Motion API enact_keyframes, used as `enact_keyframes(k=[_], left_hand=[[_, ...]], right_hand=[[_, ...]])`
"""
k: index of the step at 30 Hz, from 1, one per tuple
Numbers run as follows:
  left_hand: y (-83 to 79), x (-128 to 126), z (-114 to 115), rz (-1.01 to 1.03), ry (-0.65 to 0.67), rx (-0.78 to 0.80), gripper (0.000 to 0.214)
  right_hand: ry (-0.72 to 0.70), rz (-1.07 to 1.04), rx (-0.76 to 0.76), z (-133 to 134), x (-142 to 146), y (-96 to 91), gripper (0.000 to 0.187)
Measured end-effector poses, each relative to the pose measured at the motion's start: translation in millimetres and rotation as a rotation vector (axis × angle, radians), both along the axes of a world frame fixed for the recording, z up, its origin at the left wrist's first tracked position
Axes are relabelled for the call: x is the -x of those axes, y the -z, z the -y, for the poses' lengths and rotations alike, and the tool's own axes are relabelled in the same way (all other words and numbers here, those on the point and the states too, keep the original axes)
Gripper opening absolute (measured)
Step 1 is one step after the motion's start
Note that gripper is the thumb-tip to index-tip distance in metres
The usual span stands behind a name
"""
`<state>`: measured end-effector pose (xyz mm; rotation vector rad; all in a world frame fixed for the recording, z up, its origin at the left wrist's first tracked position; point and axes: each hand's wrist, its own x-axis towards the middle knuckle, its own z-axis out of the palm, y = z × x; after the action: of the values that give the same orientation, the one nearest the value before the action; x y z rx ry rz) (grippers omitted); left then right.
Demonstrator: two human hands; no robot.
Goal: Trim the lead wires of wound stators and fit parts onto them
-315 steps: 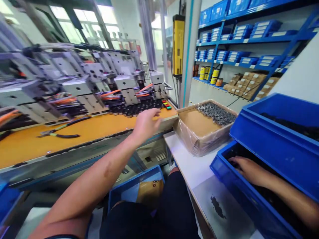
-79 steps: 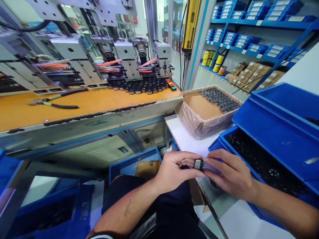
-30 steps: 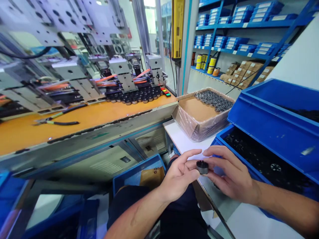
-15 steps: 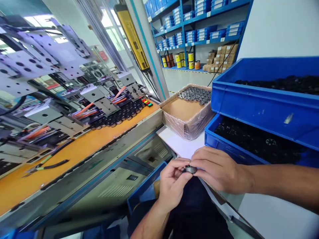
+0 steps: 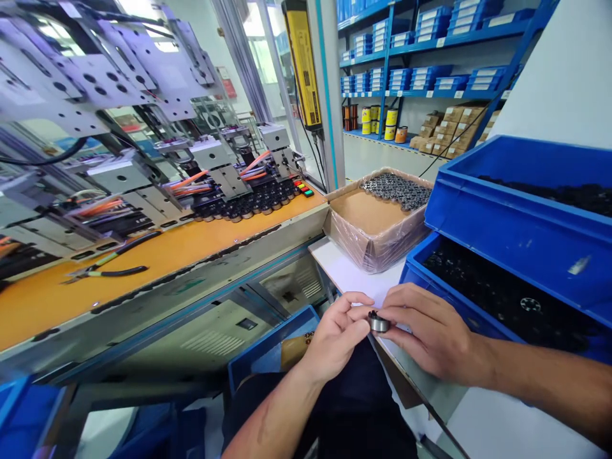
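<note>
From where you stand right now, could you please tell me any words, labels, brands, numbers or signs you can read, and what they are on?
No text is legible.
Yellow housing: black marks, too small.
Blue trays: white labels, too small.
Yellow cans: markings, too small.
Cartons: pale labels, too small.
Held ring part: no lettering visible.

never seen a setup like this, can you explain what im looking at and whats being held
You're looking through a camera worn on a person's head, aimed forward and down. Their bare left hand and right hand hold a small round metal part with black teeth. Ahead, a grey metal machine stands at an orange worktop bearing black-and-green-handled pliers and clustered black round parts. To the right are an open, plastic-wrapped cardboard box and blue plastic bins of black pieces.
</note>
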<state>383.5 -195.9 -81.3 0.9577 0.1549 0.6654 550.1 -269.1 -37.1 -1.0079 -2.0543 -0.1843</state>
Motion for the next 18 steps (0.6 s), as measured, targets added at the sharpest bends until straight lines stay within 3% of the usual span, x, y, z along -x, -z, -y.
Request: enact_keyframes(k=[5,8,11,13,16,18], left_hand=[[-4.6,6.9,-0.3,-0.176,-0.096,-0.242,0.024],[-17.0,17.3,-20.6,-0.313,-0.224,-0.496,0.024],[-39.7,39.1,-71.1,-0.529,-0.598,-0.918,0.015],[-55.9,57.5,-117.2,-0.848,-0.878,-1.142,0.01],[-71.7,79.1,-184.8,-1.039,-1.038,-1.13,0.004],[-74.1,86.0,-216.6,-1.13,-1.072,-1.102,0.005]], right_hand=[[0.034,0.073,0.035,3.7,-0.6,6.7,0.019],[0.113,0.197,0.042,2.0,-17.8,7.7,0.033],[0.22,0.264,0.028,-5.0,-52.9,5.9,0.036],[0.324,0.288,0.015,-11.7,-82.2,8.7,0.037],[0.481,0.315,0.044,-21.0,-126.2,23.8,0.041],[0.505,0.326,0.161,-24.2,-152.1,38.7,0.032]])
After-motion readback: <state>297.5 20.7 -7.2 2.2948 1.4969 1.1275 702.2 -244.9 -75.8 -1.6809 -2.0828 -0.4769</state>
